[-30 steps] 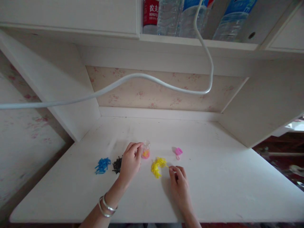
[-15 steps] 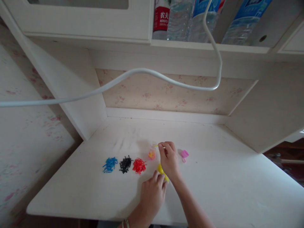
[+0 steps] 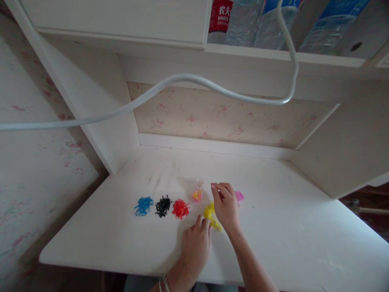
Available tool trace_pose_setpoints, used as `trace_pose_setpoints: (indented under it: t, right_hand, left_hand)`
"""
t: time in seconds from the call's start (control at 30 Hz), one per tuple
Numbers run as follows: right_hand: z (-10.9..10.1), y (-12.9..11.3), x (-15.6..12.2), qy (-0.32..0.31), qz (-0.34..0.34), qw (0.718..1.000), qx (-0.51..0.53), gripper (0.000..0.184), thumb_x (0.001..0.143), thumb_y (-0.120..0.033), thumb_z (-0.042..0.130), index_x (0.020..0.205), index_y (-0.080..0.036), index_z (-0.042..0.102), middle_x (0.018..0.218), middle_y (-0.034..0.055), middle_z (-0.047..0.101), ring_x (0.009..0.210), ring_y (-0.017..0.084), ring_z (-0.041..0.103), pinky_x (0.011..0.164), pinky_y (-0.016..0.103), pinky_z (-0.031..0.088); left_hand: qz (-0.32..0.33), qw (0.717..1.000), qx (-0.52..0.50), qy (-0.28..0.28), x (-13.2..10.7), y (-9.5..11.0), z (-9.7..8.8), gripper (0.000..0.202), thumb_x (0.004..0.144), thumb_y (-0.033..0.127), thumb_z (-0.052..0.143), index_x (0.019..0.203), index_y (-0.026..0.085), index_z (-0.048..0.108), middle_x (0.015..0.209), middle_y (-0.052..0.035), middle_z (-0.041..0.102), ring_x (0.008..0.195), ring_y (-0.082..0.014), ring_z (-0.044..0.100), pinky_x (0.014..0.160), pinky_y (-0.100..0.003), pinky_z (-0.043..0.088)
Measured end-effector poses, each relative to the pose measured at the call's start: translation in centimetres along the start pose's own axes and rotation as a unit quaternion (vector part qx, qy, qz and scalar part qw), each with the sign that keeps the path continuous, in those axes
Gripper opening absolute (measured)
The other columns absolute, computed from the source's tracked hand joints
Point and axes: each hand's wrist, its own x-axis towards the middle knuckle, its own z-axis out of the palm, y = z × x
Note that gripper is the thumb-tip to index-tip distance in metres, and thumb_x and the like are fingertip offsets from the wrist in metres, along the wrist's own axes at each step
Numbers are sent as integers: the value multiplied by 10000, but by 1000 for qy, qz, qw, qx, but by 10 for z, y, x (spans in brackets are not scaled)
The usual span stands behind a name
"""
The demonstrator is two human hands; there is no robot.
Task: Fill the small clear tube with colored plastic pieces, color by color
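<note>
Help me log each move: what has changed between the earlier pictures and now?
The left hand went from the clear jar down to the yellow pile. The right hand moved from that pile up to the jar, then slightly right; the yellow band it held no longer shows. The blue pile and black pile stayed put.

The desk in front of me looks smooth and painted, with a soft sheen toward the right. The red pile and yellow pile look rubbery; the jar is clear and shiny. The cable has a smooth gloss, the far bottles look like ribbed plastic, the far wallpaper matt.
</note>
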Motion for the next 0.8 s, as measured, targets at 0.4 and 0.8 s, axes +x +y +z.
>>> trace_pose_setpoints:
  t: [0.4,0.8]
  right_hand:
    - [-48,69,-93,-158,65,979,-110,324,814,-428,557,1033,-227,687,990,59,605,663,140,592,656,270,501]
    - [-46,66,-88,-117,57,988,-79,415,922,-454,384,896,-192,704,918,86,629,784,173,607,722,267,471]
  left_hand:
    - [5,998,-58,-4,5,-8,3,238,933,160,349,924,231,576,933,-16,620,801,-120,629,622,-202,433]
    - [8,999,-43,8,2,-6,1,191,935,203,364,936,229,553,929,-24,611,803,-140,626,599,-211,429]
